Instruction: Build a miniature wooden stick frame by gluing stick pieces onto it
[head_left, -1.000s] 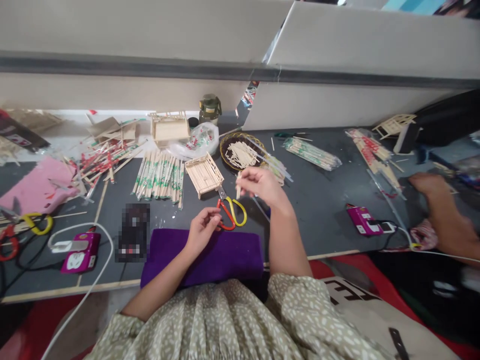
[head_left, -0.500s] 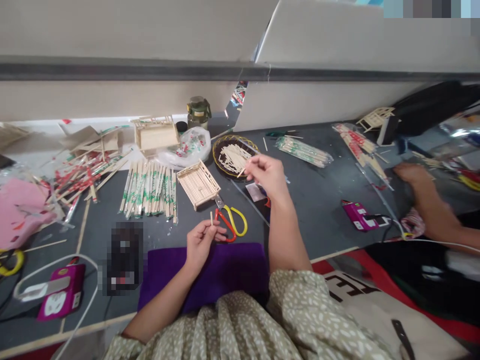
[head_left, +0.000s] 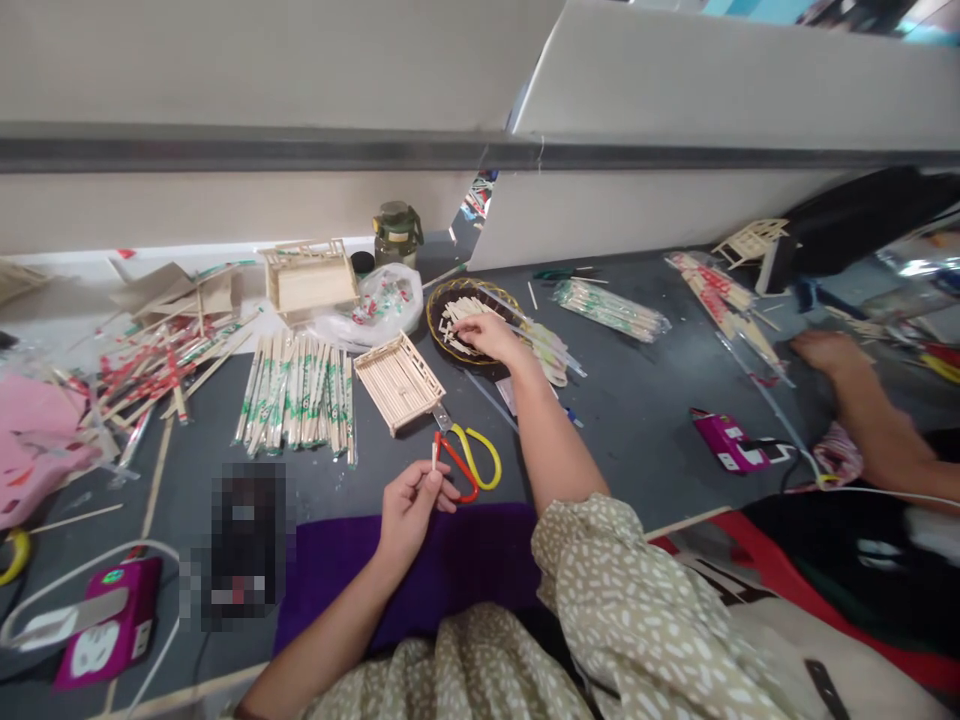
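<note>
My left hand (head_left: 411, 508) is closed in a pinch above the purple cloth (head_left: 337, 560), with a short wooden stick (head_left: 434, 458) standing up between thumb and fingers. Red-and-yellow-handled scissors (head_left: 487, 462) lie just beyond it. My right hand (head_left: 486, 334) reaches into a round dark basket (head_left: 435, 340) of short wooden sticks (head_left: 466, 308). Its fingers are drawn together down among the sticks; what is between them is too small to make out. A small tray-like piece built of sticks (head_left: 400, 385), with a railing along its sides, rests left of the basket.
Wrapped chopsticks (head_left: 296, 395) lie in a row at left, near torn red-and-white wrappers (head_left: 150, 360). Behind stand another stick model (head_left: 311, 285), a plastic bag (head_left: 401, 295) and a jar (head_left: 397, 235). A magenta box (head_left: 727, 442) with cables and another person's arm (head_left: 862, 400) are at right.
My right hand has moved left and down from above the basket's edge into the sticks. Clear plastic packets behind it have come into view. My left hand keeps its stick, nearly still.
</note>
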